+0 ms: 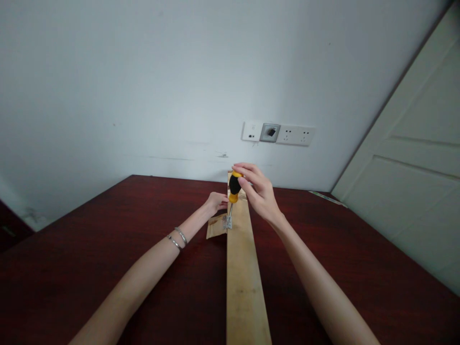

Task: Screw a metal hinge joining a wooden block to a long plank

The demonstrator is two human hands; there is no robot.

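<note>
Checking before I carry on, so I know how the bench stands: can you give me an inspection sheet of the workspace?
Surface: dark red wooden tabletop.
Job's things: wooden plank lying lengthwise; screwdriver with yellow-and-black handle, its tip at a small metal fitting on the plank.
Clutter: brown paper scrap beside the plank; thin strip near the far table edge.
Grippers: right hand grips the screwdriver; left hand, wearing two bangles, curls at the plank's edge.
Cables: nothing seen.
Surroundings: white wall with a socket panel; white panelled door at right.
</note>
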